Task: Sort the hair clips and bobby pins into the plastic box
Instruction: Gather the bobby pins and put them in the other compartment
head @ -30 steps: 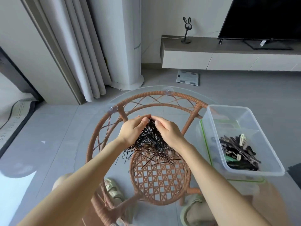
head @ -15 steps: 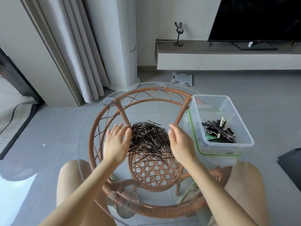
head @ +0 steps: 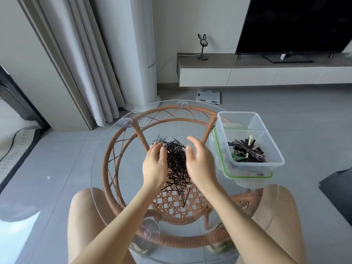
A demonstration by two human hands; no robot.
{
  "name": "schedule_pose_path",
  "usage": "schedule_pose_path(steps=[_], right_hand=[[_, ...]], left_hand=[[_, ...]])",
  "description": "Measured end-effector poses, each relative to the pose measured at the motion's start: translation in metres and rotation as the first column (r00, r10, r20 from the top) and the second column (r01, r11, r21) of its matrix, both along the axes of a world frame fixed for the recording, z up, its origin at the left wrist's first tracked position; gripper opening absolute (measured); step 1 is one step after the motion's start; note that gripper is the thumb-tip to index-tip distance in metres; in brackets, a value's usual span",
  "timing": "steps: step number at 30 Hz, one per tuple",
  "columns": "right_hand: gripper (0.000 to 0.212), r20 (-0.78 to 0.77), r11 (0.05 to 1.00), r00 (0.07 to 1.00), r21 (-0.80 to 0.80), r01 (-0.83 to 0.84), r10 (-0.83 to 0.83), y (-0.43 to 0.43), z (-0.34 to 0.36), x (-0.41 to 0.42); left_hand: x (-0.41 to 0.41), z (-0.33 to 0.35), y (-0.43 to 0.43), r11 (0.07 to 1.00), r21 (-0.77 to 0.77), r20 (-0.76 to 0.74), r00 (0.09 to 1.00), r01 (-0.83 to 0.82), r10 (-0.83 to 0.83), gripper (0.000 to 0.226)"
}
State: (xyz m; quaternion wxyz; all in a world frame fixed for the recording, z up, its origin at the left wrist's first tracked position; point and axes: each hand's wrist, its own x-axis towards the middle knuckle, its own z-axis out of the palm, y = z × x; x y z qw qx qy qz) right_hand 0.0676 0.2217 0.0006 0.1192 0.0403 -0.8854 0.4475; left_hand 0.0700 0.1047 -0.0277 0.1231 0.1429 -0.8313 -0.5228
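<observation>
**Glass tabletop, hands flanking the pin pile**

Glass table (head: 106,168) under both forearms. Left hand (head: 154,166) palm down, fingers curled onto bobby pins (head: 176,164). Right hand (head: 200,164) released, edge-on, just beside them. Plastic box (head: 266,138) with hair clips (head: 246,152) right of it.

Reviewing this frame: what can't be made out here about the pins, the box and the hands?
- Bobby pins, head view: the pile's sides sit behind the left hand and right hand; count unreadable.
- Left hand's fingers: whether they pinch any pins is hidden.
- Hair clips in the plastic box: tangled, too small to separate.
</observation>
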Motion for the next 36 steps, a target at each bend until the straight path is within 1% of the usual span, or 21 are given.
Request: schedule_pose_path(steps=[2,4,5,6,7,8,9,10,12,13,14,15,17,20,23,26,30,31,33,35,36], right_hand=[[0.033,-0.173,0.985,0.977,0.095,0.145,-0.127,0.017,0.015,-0.007],[0.033,-0.260,0.929,0.935,0.218,0.299,-0.240,0.039,0.028,-0.020],[0.034,-0.242,0.880,0.933,0.334,0.339,-0.268,0.050,0.032,-0.028],[0.034,-0.173,0.822,0.944,0.464,0.331,-0.282,0.061,0.034,-0.036],[0.034,-0.067,0.772,0.955,0.573,0.275,-0.291,0.069,0.036,-0.042],[0.032,0.038,0.748,0.957,0.633,0.199,-0.287,0.075,0.036,-0.047],[0.029,0.103,0.747,0.960,0.652,0.131,-0.259,0.080,0.034,-0.050],[0.022,0.123,0.754,0.970,0.652,0.079,-0.208,0.083,0.031,-0.051],[0.006,0.093,0.755,0.992,0.656,0.005,-0.088,0.088,0.025,-0.050],[0.003,0.082,0.759,0.996,0.651,-0.018,-0.046,0.092,0.023,-0.048],[0.008,0.074,0.775,0.997,0.630,-0.034,-0.017,0.097,0.022,-0.047],[0.019,0.077,0.804,0.997,0.592,-0.052,0.008,0.102,0.021,-0.046],[0.034,0.137,0.864,0.988,0.487,-0.127,0.068,0.113,0.022,-0.042],[0.036,0.209,0.883,0.962,0.399,-0.247,0.174,0.124,0.023,-0.034],[0.041,0.243,0.875,0.946,0.383,-0.297,0.215,0.130,0.025,-0.030],[0.043,0.261,0.870,0.943,0.391,-0.300,0.207,0.136,0.030,-0.028],[0.051,0.287,0.826,0.941,0.475,-0.303,0.180,0.143,0.038,-0.024],[0.050,0.261,0.811,0.951,0.512,-0.284,0.168,0.141,0.040,-0.022],[0.043,0.117,0.803,0.977,0.557,-0.211,0.176,0.133,0.048,-0.019],[0.035,-0.017,0.856,0.972,0.479,-0.197,0.233,0.111,0.055,-0.012],[0.034,-0.044,0.865,0.961,0.449,-0.224,0.271,0.097,0.056,-0.006]], left_hand=[[-0.001,0.002,-0.008,1.000,0.000,-0.007,1.000,-0.016,0.016,0.036],[-0.003,0.003,-0.016,1.000,-0.022,0.004,1.000,-0.017,0.018,0.036],[-0.004,0.004,-0.019,0.999,-0.042,0.017,1.000,-0.010,0.011,0.037],[-0.005,0.004,-0.021,0.998,-0.059,0.028,1.000,-0.001,0.003,0.038],[-0.007,0.005,-0.022,0.997,-0.071,0.034,0.999,0.007,-0.005,0.039],[-0.008,0.005,-0.023,0.997,-0.079,0.039,0.999,0.013,-0.010,0.039],[-0.009,0.005,-0.023,0.996,-0.083,0.041,0.999,0.016,-0.013,0.039],[-0.009,0.005,-0.023,0.996,-0.086,0.043,0.999,0.020,-0.016,0.038],[-0.010,0.005,-0.022,0.996,-0.088,0.048,0.998,0.031,-0.027,0.038],[-0.010,0.005,-0.022,0.995,-0.091,0.050,0.998,0.036,-0.032,0.037],[-0.011,0.005,-0.021,0.995,-0.096,0.050,0.998,0.039,-0.034,0.037],[-0.011,0.006,-0.020,0.994,-0.101,0.048,0.998,0.039,-0.034,0.037],[-0.012,0.006,-0.019,0.992,-0.118,0.047,0.998,0.037,-0.032,0.036],[-0.012,0.007,-0.016,0.991,-0.127,0.045,0.998,0.042,-0.037,0.035],[-0.012,0.008,-0.016,0.990,-0.133,0.042,0.998,0.050,-0.045,0.035],[-0.012,0.009,-0.018,0.987,-0.151,0.045,0.998,0.057,-0.050,0.034],[-0.012,0.012,-0.023,0.983,-0.174,0.053,0.997,0.058,-0.050,0.034],[-0.012,0.013,-0.025,0.979,-0.198,0.062,0.997,0.056,-0.044,0.033],[-0.013,0.016,-0.029,0.960,-0.276,0.083,0.996,0.044,-0.022,0.032],[-0.016,0.020,-0.032,0.925,-0.377,0.132,0.991,0.035,0.016,0.034],[-0.018,0.023,-0.035,0.903,-0.426,0.179,0.983,0.051,0.029,0.036]])
